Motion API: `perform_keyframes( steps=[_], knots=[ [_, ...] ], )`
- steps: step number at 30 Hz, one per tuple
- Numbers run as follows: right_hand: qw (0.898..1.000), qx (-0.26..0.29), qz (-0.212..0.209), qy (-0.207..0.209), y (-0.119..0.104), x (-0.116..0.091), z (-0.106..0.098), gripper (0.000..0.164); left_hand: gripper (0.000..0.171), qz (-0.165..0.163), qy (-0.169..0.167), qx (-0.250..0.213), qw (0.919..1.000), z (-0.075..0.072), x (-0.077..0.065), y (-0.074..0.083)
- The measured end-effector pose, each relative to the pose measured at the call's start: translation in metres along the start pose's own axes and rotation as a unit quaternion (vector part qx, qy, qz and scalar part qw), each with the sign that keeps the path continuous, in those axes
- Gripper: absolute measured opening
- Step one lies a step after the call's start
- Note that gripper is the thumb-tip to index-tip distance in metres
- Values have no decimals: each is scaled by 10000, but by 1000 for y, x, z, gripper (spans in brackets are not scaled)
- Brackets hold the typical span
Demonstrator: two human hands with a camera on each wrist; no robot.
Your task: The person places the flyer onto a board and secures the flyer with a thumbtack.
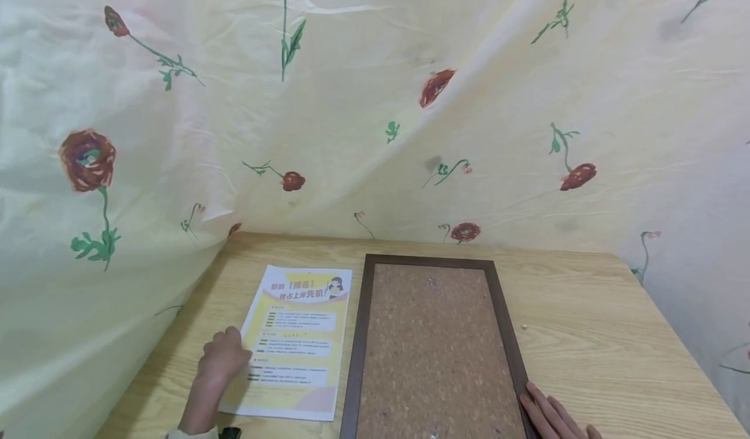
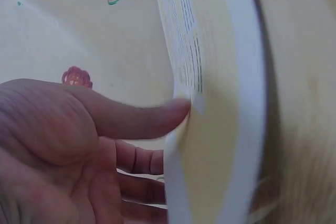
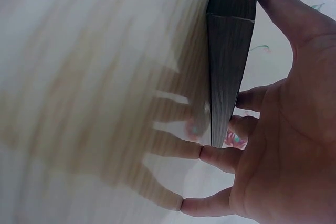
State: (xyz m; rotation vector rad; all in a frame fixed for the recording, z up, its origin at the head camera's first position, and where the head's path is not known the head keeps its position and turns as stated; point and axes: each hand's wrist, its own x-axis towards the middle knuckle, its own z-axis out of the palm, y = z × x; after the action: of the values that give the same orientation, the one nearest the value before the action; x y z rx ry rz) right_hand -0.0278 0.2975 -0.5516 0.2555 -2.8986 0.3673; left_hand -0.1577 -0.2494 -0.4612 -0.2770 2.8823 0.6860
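A printed poster sheet, yellow and white with rows of small text, lies on the left part of the wooden table. My left hand pinches its left edge. In the left wrist view the thumb presses on the printed face of the sheet, while the other fingers pass behind its edge. Beside the poster is a cork board in a dark brown frame. My right hand touches the frame's right side with extended fingers. In the right wrist view, two fingertips of that hand meet the tabletop beside the frame.
A small pale bead-like object sits on the wooden table right of the board. Part of a black object shows near my left wrist. A flower-patterned cloth hangs behind the table and at its sides.
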Motion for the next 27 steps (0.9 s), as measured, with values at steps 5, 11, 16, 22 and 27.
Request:
perform_keyframes(
  steps=[5, 11, 16, 22, 27],
  knots=[
    [10000, -39, 28, -31, 0, -1, 0, 77, 15, 60, 84, -10, 9999, -2, 0, -1],
    [10000, -49, 44, -31, -1, 0, -1, 76, 13, 78, 128, -37, 9999, -2, -1, -2],
    [10000, -43, 46, -3, -3, 1, -1, 74, 11, 54, 174, -257, 9995, -5, -2, -1],
    [10000, -33, 72, 29, -4, 1, -1, 74, 6, 157, 249, -602, 9978, -7, -5, -3],
    [9999, -89, 95, 10, -4, 0, -1, 74, 18, 290, 241, -744, 9965, -9, -6, -5]
  ],
)
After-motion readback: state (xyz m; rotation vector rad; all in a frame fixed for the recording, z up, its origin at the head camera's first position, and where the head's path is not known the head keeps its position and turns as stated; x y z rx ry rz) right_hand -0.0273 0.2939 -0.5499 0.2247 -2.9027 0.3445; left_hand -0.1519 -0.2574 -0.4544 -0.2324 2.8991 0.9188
